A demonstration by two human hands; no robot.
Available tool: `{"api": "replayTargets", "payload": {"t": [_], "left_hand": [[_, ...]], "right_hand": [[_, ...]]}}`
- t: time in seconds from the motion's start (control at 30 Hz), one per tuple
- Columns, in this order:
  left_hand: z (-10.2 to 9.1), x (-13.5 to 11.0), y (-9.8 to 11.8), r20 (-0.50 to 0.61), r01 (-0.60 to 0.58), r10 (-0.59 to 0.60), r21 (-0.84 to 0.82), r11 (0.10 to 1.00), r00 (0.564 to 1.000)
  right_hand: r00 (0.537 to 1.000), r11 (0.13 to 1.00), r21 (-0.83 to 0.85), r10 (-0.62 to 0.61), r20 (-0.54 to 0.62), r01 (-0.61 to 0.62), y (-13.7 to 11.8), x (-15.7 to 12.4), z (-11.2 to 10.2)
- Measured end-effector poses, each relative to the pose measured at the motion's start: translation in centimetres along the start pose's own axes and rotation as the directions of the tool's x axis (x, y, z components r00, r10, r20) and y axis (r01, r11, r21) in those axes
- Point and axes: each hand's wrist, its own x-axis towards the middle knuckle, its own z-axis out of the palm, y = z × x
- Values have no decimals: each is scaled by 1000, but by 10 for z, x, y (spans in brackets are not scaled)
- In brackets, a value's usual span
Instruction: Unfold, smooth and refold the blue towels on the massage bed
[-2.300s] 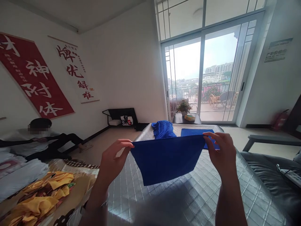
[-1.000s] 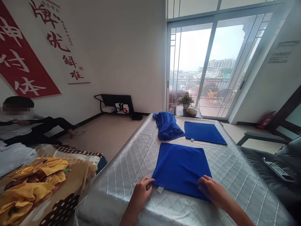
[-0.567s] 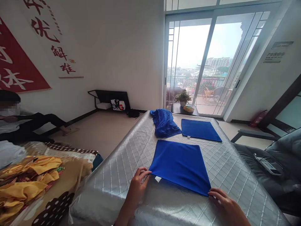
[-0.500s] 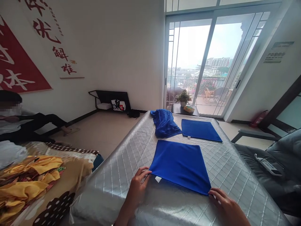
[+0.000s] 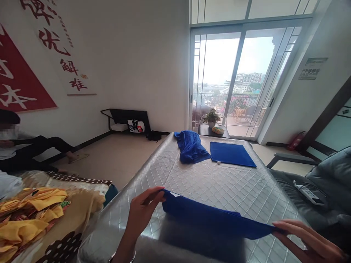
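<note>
Between my two hands hangs a blue cloth (image 5: 208, 217), lifted off the silver quilted cover and stretched by its upper corners. My left hand (image 5: 144, 210) pinches the left corner, beside a small white tag. The right corner is pinched by the fingers of my right hand (image 5: 309, 237). Farther off on the cover lies a second blue cloth (image 5: 233, 154), spread flat with a white tag at its near edge. To its left is a crumpled blue cloth (image 5: 190, 146).
The silver quilted cover (image 5: 153, 171) drapes a large table-like surface. Yellow fabric (image 5: 33, 204) lies on a patterned cover at left, where a person (image 5: 35, 148) sits. A dark sofa (image 5: 334, 182) holds a power strip (image 5: 308, 193) at right. A potted plant (image 5: 212, 117) stands beyond.
The near blue cloth, which lay flat on the cover, is now raised and held taut in the air. My hands have moved up and farther apart, each keeping its corner.
</note>
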Motion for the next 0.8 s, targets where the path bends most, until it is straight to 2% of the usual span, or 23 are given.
{"api": "replayTargets", "payload": {"t": [0.1, 0.2, 0.27, 0.37, 0.43, 0.53, 0.6, 0.67, 0.7, 0.8], "left_hand": [[6, 26, 13, 52, -5, 6, -24, 1000, 999], [24, 67, 18, 147, 27, -9, -120, 992, 989], [38, 95, 21, 170, 42, -9, -193, 980, 985], [53, 125, 30, 117, -34, 67, -264, 964, 991], [54, 131, 40, 42, -141, 160, -284, 948, 986], [46, 118, 46, -54, -284, 279, -254, 925, 959], [38, 97, 35, -45, -279, 276, -215, 936, 960], [35, 72, 9, 7, -181, 186, -191, 965, 982], [36, 59, -9, 21, -109, 115, -189, 976, 993], [48, 23, -65, 138, 127, -116, -72, 989, 984]], "right_hand": [[1000, 999, -49, -21, 13, 22, -3, 37, -5], [992, 993, -3, 115, 49, -115, -1, 85, 2], [975, 976, 47, 211, 71, -214, 4, 117, 9], [959, 955, 88, 282, 30, -283, 6, 154, 13], [963, 960, 91, 267, -30, -263, 2, 163, 8], [982, 989, 8, 147, -123, -147, -6, 149, -2], [990, 998, -55, 31, -137, -39, -5, 121, 0], [994, 998, -47, -47, -97, 43, 5, 82, 16], [997, 999, -13, -49, -62, 48, 12, 62, 28], [994, 996, 83, 37, 99, -46, 37, 3, 72]]}}
